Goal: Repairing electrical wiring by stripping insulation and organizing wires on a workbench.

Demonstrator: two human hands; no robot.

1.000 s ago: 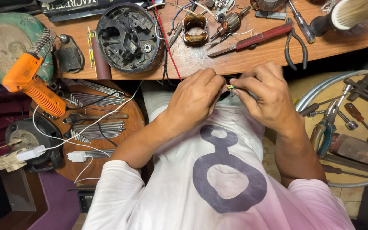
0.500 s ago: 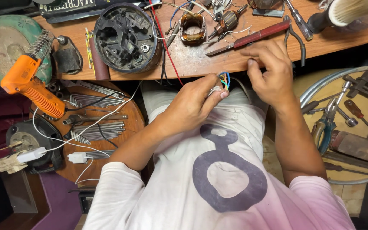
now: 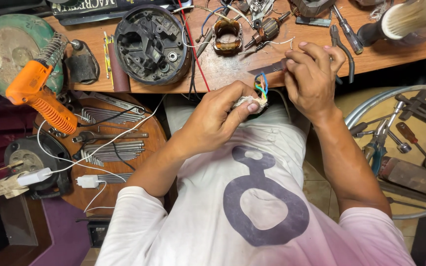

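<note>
Repair workshop: tool-strewn workbench [image 3: 223,74]

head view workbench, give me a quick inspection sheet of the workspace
surface: wooden bench top, scratched, crowded with parts
job's things: cable end with blue, green and yellow cores fanned upward
clutter: black motor housing, copper-wound stator, armature, pliers, orange soldering gun, round stool holding hex keys, tray of hand tools
grippers: left hand has its grip closed on the cable end; right hand at the bench edge, fingers curled, contents unclear
cables: red wire crossing the bench, white lead over the stool
surroundings: tiled floor
</note>
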